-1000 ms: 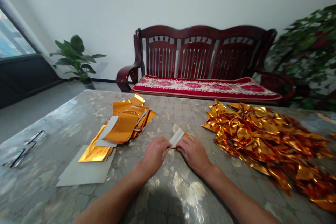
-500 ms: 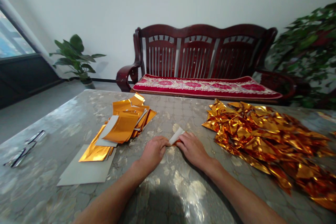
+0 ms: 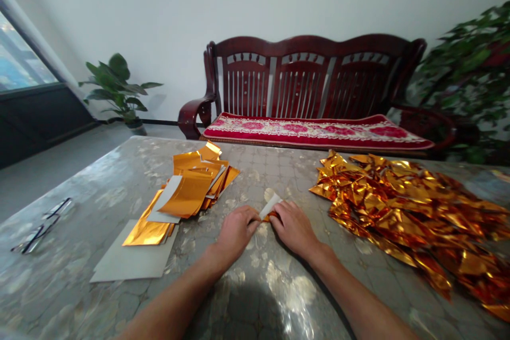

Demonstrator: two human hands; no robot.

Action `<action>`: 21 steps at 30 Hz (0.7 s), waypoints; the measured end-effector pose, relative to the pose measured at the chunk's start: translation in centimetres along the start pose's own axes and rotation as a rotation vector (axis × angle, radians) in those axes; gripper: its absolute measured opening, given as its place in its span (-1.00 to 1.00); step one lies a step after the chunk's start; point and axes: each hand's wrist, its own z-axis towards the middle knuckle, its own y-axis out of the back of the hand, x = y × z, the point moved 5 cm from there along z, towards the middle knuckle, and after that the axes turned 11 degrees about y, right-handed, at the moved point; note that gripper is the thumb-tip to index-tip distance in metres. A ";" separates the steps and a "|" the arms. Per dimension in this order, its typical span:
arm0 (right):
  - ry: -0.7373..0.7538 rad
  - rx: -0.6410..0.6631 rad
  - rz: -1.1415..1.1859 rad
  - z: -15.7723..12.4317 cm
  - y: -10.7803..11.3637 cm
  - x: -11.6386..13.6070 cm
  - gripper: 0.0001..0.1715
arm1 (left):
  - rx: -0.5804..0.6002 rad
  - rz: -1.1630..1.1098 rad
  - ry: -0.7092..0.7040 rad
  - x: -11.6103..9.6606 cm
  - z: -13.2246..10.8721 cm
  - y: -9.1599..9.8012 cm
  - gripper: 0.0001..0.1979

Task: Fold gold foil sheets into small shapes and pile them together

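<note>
My left hand (image 3: 238,232) and my right hand (image 3: 293,228) sit close together on the table, pinching a small folded piece of gold foil paper (image 3: 270,208) between them. Its white back sticks up between my fingers, and only a sliver of gold shows by my right hand. To the left lies a loose stack of gold foil sheets (image 3: 195,180), partly on a grey card sheet (image 3: 131,261). A large heap of folded, shiny gold foil pieces (image 3: 410,218) spreads to the right of my right hand.
The table (image 3: 263,170) has a glossy, mottled grey top. A pair of glasses (image 3: 42,232) lies near its left edge. Beyond the far edge stand a dark red wooden bench (image 3: 311,85) with a red cushion and potted plants (image 3: 113,87).
My hands have drawn closer over the folded piece, and less of its gold side shows. The white strip now tilts more to the right. The view has shifted slightly.
</note>
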 end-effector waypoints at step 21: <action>0.020 -0.003 0.073 -0.2 -0.1 0.0 -0.77 | -0.026 0.103 0.047 -0.9 -0.1 -0.4 -0.84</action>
